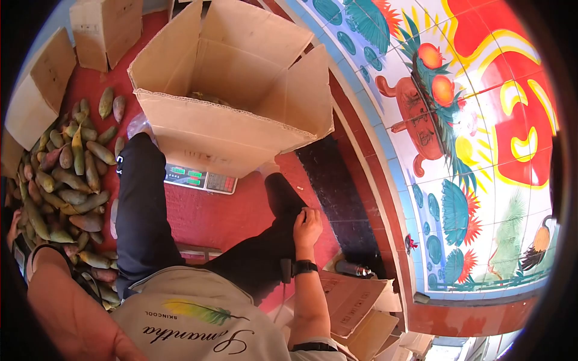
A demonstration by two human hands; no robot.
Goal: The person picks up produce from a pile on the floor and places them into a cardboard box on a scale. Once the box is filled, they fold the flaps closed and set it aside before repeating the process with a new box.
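Note:
My right hand (308,226), with a dark watch on its wrist, rests on my right leg. Its fingers are curled in with nothing in them. At the far left edge, only a sliver of my left hand (13,227) shows beside a heap of long, plump, green-brown produce (72,174); its fingers are mostly hidden. Ahead of my knees a large cardboard box (229,129) stands with its flaps up on a digital scale (220,183). Green digits glow on the scale's display. A little produce shows at the bottom of the box.
More cardboard boxes (107,30) stand at the upper left behind the heap. Flattened cartons (355,301) lie at my lower right, near a metal flask (352,268). A painted tile wall (445,138) rises on the right above a red-brown ledge. The floor (211,216) is red.

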